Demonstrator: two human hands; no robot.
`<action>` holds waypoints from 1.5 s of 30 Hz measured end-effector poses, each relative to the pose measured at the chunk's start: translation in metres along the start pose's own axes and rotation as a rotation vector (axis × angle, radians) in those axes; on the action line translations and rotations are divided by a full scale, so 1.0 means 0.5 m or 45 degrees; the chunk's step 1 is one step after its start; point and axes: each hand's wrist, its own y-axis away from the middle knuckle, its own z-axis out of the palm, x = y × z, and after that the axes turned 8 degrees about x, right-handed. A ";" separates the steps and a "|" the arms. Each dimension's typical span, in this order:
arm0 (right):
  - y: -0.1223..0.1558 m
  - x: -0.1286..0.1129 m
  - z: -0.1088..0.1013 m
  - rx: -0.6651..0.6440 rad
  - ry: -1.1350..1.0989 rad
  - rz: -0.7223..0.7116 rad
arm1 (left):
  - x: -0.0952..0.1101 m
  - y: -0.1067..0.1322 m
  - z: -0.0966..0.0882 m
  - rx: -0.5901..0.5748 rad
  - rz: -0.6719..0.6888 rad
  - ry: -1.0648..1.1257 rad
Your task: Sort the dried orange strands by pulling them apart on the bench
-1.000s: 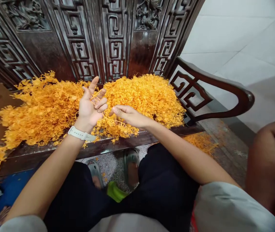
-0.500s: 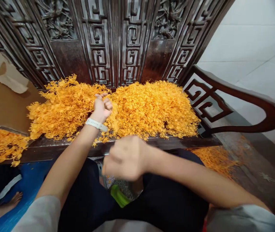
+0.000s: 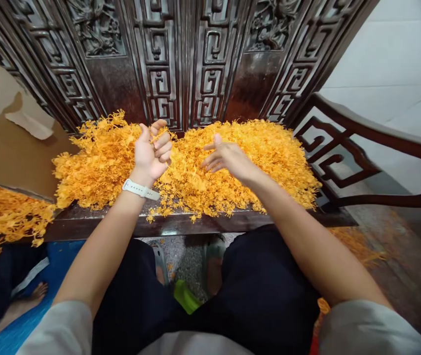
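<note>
Two heaps of orange, thin-branched pieces, perhaps plastic flower parts, lie on a dark wooden bench (image 3: 210, 224). My left hand (image 3: 153, 153), with a pale watch strap (image 3: 140, 189) on its wrist, is at the inner edge of the left heap (image 3: 95, 165). Its palm faces up and its fingers are loosely bent and apart, with nothing clearly held. My right hand (image 3: 230, 159) hovers at the right heap (image 3: 265, 158), fingers stretched and spread, thumb raised. Looser orange pieces (image 3: 191, 182) lie between the hands.
A cardboard box (image 3: 18, 143) leans at left, beside more orange pieces (image 3: 8, 217). Behind stands a carved wooden backrest (image 3: 162, 69); a curved armrest (image 3: 384, 133) is at right. Another person's foot (image 3: 34, 296) rests on a blue surface. Something bright green (image 3: 186, 296) lies between my feet.
My right hand has gone from a blurred fist above my lap up to the right heap, its fingers now spread. The left hand's fingers have loosened and its palm has turned up.
</note>
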 end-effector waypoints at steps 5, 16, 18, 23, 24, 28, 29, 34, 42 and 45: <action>0.009 -0.035 0.101 -0.207 -0.067 -0.329 | -0.036 0.007 0.023 -0.060 -0.060 -0.246; 0.083 -0.130 0.041 0.144 0.001 -0.854 | 0.004 -0.088 -0.091 0.297 0.144 -0.236; 0.020 -0.078 0.028 0.223 -0.286 -0.273 | 0.014 -0.071 -0.078 0.267 0.138 -0.159; -0.056 0.049 0.078 -0.100 -0.705 0.284 | 0.015 -0.040 -0.037 0.330 0.255 -0.096; -0.049 0.050 0.100 -0.190 -0.762 0.280 | 0.013 -0.036 -0.031 0.320 0.288 -0.086; 0.001 -0.008 0.165 -0.570 -0.992 0.300 | -0.003 -0.011 -0.010 0.143 0.324 -0.147; 0.011 -0.026 0.171 -0.629 -1.046 0.322 | -0.007 -0.003 -0.004 0.063 0.298 -0.203; 0.034 -0.061 0.160 -0.805 -1.137 0.538 | -0.020 0.030 0.011 -0.168 0.081 -0.429; -0.025 0.007 0.177 -0.086 -0.421 0.079 | -0.032 0.081 0.034 -0.029 0.028 -0.403; -0.093 0.057 0.124 0.234 -0.073 -0.056 | -0.021 0.093 0.041 -0.047 0.120 -0.408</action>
